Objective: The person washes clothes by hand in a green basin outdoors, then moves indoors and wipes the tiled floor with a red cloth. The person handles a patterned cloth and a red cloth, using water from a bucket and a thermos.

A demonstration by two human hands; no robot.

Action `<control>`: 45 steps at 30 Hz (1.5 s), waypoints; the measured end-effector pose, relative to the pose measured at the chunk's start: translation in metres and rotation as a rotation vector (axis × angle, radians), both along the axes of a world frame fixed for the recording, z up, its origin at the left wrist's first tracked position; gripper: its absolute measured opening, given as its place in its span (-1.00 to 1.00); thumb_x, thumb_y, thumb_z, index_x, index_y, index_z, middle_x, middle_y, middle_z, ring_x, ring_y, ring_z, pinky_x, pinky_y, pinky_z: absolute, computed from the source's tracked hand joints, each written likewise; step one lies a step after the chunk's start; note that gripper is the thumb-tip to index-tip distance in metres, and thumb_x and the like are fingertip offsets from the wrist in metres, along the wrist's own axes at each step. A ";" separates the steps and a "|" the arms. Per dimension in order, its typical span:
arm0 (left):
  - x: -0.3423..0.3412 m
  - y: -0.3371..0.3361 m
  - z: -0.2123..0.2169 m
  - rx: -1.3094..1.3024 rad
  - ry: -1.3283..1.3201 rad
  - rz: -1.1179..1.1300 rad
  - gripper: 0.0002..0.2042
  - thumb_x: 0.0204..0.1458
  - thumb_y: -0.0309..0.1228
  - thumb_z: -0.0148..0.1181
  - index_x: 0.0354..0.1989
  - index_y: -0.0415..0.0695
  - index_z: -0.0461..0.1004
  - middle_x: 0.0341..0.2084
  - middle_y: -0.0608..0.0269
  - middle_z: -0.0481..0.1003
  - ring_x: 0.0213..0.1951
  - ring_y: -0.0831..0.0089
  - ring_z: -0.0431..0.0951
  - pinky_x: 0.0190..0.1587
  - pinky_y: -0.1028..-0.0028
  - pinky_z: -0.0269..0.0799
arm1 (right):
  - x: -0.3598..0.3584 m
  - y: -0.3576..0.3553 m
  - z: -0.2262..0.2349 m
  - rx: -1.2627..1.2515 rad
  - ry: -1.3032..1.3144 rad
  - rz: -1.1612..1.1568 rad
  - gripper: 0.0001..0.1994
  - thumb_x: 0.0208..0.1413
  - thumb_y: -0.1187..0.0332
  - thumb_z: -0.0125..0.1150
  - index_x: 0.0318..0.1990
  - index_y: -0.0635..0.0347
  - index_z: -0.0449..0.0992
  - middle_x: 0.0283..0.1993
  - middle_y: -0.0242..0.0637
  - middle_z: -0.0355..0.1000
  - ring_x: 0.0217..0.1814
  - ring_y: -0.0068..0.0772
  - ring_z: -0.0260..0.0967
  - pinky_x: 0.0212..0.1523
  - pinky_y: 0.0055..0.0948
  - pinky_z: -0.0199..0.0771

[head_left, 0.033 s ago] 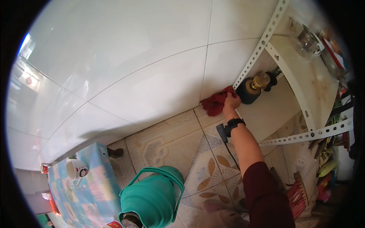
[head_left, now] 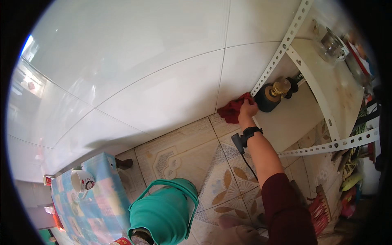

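My right hand [head_left: 248, 110] is shut on a dark red cloth [head_left: 230, 112] and presses it against the foot of the white tiled wall [head_left: 163, 81], where the wall meets the patterned floor tiles [head_left: 192, 155]. A black band with a small device and a cable sits on that wrist [head_left: 249, 134]. The sleeve is dark red. Just right of the hand stands a black round vessel with a brass top [head_left: 270, 97], on the lower shelf behind a slotted white metal upright [head_left: 281, 49]. My left hand is out of view.
A teal plastic jug with a handle [head_left: 163, 212] stands on the floor near me. At lower left a table with a blue patterned cover [head_left: 98, 204] bears a white mug [head_left: 81, 180]. The shelf rack [head_left: 326, 94] holds a glass jar [head_left: 330, 44]. A red brush [head_left: 320, 210] lies at the right.
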State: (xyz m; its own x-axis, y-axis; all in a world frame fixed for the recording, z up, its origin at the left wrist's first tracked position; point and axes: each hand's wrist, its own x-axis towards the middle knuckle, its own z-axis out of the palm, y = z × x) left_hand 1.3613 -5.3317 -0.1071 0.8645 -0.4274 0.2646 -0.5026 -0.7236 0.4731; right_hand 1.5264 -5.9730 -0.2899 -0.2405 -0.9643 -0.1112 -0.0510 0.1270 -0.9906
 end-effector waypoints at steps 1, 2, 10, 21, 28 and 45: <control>0.000 -0.004 0.003 0.007 -0.044 -0.004 -0.58 -0.14 -0.33 0.41 -0.22 -0.38 0.42 -0.41 -0.07 0.49 -0.39 0.00 0.53 -0.33 0.17 0.45 | 0.003 0.000 -0.005 0.001 0.112 0.060 -0.77 -0.09 0.44 0.28 -0.23 0.32 0.53 -0.25 -0.01 0.52 -0.20 0.03 0.46 -0.18 -0.14 0.42; 0.001 -0.009 0.005 0.000 -0.041 0.006 -0.57 -0.14 -0.32 0.42 -0.21 -0.39 0.41 -0.41 -0.07 0.49 -0.39 0.00 0.53 -0.33 0.18 0.45 | 0.006 0.005 -0.011 -0.078 0.226 0.092 -0.77 -0.08 0.44 0.27 -0.24 0.33 0.53 -0.25 0.01 0.52 -0.20 0.05 0.46 -0.18 -0.13 0.41; -0.005 0.008 -0.012 0.017 0.000 0.049 -0.48 -0.16 -0.31 0.44 -0.14 -0.43 0.34 -0.39 -0.07 0.48 -0.37 0.07 0.54 -0.34 0.25 0.49 | -0.016 0.013 -0.007 -0.085 0.659 0.727 -0.67 -0.03 0.27 0.24 -0.15 0.32 0.54 -0.20 0.12 0.49 -0.13 0.18 0.42 -0.13 -0.06 0.42; -0.026 0.027 -0.022 0.019 0.011 0.157 -0.46 -0.16 -0.37 0.41 -0.10 -0.45 0.30 -0.25 -0.10 0.45 -0.27 0.14 0.53 -0.25 0.25 0.47 | 0.021 0.054 0.015 -0.038 0.615 0.353 -0.59 0.04 0.33 0.14 -0.02 0.42 0.29 -0.07 0.26 0.34 -0.11 0.25 0.37 -0.13 0.02 0.41; -0.017 0.012 -0.006 0.029 0.061 0.117 -0.46 -0.17 -0.38 0.40 -0.06 -0.42 0.29 -0.22 -0.10 0.44 -0.22 0.11 0.51 -0.20 0.24 0.44 | 0.080 0.224 0.004 -0.095 0.405 0.760 -0.68 -0.09 0.38 0.22 -0.15 0.30 0.39 -0.20 0.08 0.45 -0.09 0.16 0.39 -0.09 -0.02 0.38; 0.001 -0.020 0.014 -0.037 0.213 0.045 -0.42 -0.19 -0.43 0.38 0.01 -0.36 0.27 -0.12 -0.09 0.42 -0.09 0.06 0.48 -0.07 0.21 0.38 | 0.068 0.178 0.004 -0.058 0.223 0.455 -0.75 -0.14 0.36 0.22 -0.36 0.40 0.46 -0.36 0.09 0.49 -0.28 0.10 0.46 -0.20 -0.11 0.43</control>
